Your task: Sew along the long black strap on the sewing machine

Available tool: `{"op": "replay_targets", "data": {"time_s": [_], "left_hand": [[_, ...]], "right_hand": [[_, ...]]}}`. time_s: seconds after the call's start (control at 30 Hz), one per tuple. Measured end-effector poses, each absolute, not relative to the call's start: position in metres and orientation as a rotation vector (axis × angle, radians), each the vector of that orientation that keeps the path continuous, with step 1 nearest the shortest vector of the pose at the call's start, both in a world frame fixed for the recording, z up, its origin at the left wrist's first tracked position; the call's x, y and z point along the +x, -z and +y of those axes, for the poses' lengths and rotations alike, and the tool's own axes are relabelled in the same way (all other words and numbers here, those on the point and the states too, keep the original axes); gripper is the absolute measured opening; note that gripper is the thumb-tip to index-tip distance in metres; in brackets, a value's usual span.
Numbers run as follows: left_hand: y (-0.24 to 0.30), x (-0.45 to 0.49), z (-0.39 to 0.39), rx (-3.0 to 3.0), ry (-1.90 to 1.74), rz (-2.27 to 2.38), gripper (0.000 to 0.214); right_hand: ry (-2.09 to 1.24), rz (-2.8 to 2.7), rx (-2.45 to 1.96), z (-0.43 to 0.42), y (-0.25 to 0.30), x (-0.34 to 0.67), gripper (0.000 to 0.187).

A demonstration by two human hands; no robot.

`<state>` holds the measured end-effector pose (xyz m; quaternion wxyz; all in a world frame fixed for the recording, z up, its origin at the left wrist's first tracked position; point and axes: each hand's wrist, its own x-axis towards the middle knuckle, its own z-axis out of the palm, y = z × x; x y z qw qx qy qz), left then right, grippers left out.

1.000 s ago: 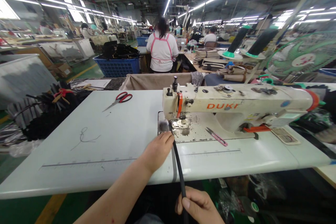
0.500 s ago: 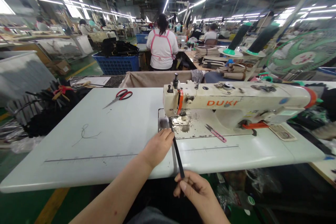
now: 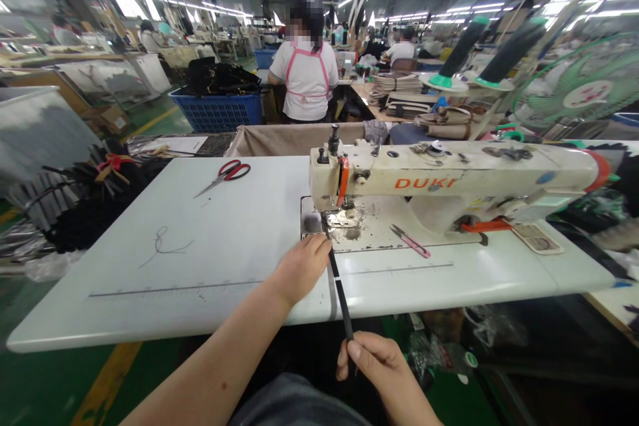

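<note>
A narrow black strap [image 3: 343,299] runs from beneath the presser foot of the sewing machine [image 3: 429,176] towards me, over the table's front edge. My left hand [image 3: 302,266] lies on the table just in front of the needle area, its closed fingers holding the strap against the surface. Below the table edge, my right hand [image 3: 369,359] pinches the strap between thumb and fingers and keeps it taut. A small pale mark crosses the strap between the two hands. The strap's far end under the foot is hidden.
Pink thread snips [image 3: 412,243] lie on the machine bed. Red-handled scissors [image 3: 224,176] and a loose thread [image 3: 167,244] rest on the white table [image 3: 124,213]. A ruler scale [image 3: 174,291] runs along the front. A blue basket [image 3: 219,110] and a person [image 3: 309,76] are beyond.
The pale mark on the strap now shows between my hands. Both hands keep their hold in nearly the same places. The view has shifted slightly, and the person ahead has turned a little.
</note>
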<state>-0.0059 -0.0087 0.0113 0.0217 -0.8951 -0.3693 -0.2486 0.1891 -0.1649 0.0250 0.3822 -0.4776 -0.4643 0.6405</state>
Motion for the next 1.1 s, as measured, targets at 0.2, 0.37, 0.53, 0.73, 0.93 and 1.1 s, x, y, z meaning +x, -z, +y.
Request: {"op": "replay_targets", "data": {"time_s": [0.2,0.37,0.53,0.73,0.93,1.1], "left_hand": [[-0.01,-0.006,-0.008,-2.763,0.749,-1.121,0.017],[-0.006,-0.007,-0.007,-2.764,0.739,-1.124,0.017],[-0.006,-0.006,-0.007,-2.766,0.729,-1.128,0.016],[-0.01,-0.003,-0.007,-2.754,0.778,-1.162,0.024],[-0.007,0.0,-0.005,-2.708,0.743,-1.229,0.034],[-0.002,-0.001,-0.005,-2.682,0.72,-1.178,0.026]], "right_hand": [[-1.632,-1.19,-1.192,-0.164,-0.027,0.19,0.046],[-1.63,-1.222,-1.184,-0.162,-0.021,0.19,0.049],[-1.617,-1.277,-1.161,-0.16,-0.012,0.193,0.052],[-1.625,-1.28,-1.174,-0.157,-0.009,0.193,0.052],[-1.644,-1.266,-1.166,-0.157,-0.007,0.193,0.053],[-1.69,-1.296,-1.08,-0.155,0.002,0.196,0.051]]}}
